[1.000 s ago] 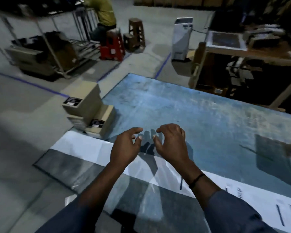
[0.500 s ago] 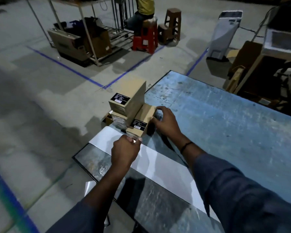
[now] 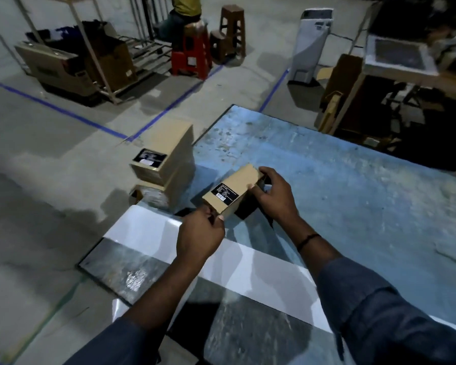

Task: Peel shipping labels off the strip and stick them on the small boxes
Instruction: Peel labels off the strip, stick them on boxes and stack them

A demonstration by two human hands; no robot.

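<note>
A small brown cardboard box (image 3: 237, 184) with a black printed sticker on top is held between both hands just above the blue table (image 3: 353, 196). My left hand (image 3: 199, 237) pinches its near end. My right hand (image 3: 277, 197) grips its far end, fingers curled over the edge. A stack of similar brown boxes (image 3: 169, 154), the top one with a black sticker, stands at the table's left corner. The white label strip (image 3: 261, 270) runs across the table's near side, under my forearms.
Beyond the table's left edge is bare concrete floor with blue tape lines. A person sits on a red stool (image 3: 190, 56) far back, beside a metal rack with cartons (image 3: 77, 61). A wooden workbench (image 3: 406, 69) stands at the far right.
My hands went from hovering over the table to the box pile, took hold of one small box, and have drawn it away from the pile toward me.
</note>
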